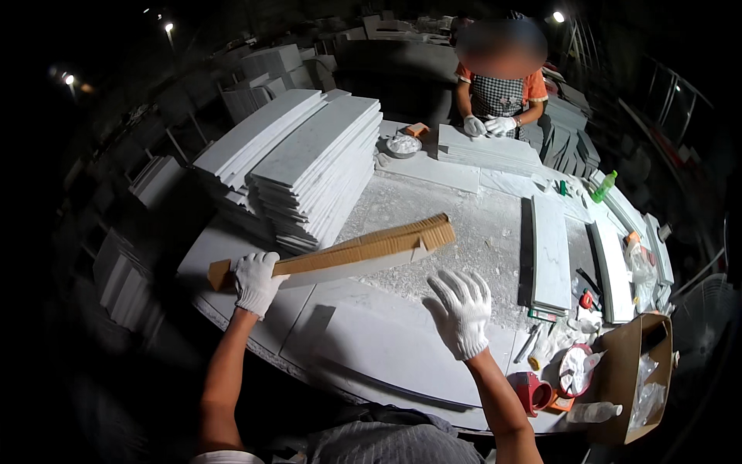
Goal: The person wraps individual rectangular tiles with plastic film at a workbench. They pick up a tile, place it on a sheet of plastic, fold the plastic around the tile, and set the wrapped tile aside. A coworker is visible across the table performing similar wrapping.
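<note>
My left hand (pixel 259 283), in a white knit glove, is closed around the left end of a long strip of folded brown cardboard (pixel 363 246). A pale band runs along the strip's near edge; I cannot make out whether it is part of it. The strip tilts up to the right across the table. My right hand (pixel 462 313), also gloved, is open with its fingers spread and holds nothing. It hovers right of a pale stone slab (pixel 386 352) near the table's front edge. Grey dusty tabletop (pixel 487 232) shows beyond both hands.
Tall stacks of stone slabs (pixel 317 143) stand at the back left. More slabs (pixel 550 251) lie on the right. A cardboard box (pixel 618 371), red tape dispenser (pixel 532 390) and bottles crowd the right front. Across the table, a gloved person (pixel 502 97) stands by slabs.
</note>
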Available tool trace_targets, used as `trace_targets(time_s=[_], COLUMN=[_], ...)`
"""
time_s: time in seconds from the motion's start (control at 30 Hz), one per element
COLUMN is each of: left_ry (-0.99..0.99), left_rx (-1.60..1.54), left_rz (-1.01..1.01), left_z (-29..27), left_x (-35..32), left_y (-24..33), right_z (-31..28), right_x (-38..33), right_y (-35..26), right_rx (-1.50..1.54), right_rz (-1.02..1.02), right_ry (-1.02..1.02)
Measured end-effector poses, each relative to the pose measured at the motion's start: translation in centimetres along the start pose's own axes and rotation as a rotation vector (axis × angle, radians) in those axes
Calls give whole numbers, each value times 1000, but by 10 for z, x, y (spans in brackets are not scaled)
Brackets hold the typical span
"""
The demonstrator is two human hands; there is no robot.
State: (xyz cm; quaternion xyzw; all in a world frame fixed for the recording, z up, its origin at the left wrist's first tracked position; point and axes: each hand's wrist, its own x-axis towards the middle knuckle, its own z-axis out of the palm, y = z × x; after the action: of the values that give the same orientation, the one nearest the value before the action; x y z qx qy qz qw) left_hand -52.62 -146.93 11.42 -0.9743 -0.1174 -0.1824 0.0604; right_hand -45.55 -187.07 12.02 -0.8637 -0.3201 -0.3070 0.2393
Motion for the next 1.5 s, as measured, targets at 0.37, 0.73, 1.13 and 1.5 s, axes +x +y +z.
trace_targets(time_s=[0.37,0.73,1.13,1.5], left_ry=[-283,-169,-184,-542], left_rx=[-84,104,-232,-571], left_rz=[-63,28,242,219], left_z=[53,86,124,150], left_x=[51,57,-55,-21], left_y=[-26,-23,104,124], right_z=[-12,3,3,18], right_x=[-190,-246,-238,-246], right_y=[35,44,46,50], right_rx=[66,-274,-130,-213], right_rz=[565,715,795,1216], right_ry=[-217,-77,-20,-195])
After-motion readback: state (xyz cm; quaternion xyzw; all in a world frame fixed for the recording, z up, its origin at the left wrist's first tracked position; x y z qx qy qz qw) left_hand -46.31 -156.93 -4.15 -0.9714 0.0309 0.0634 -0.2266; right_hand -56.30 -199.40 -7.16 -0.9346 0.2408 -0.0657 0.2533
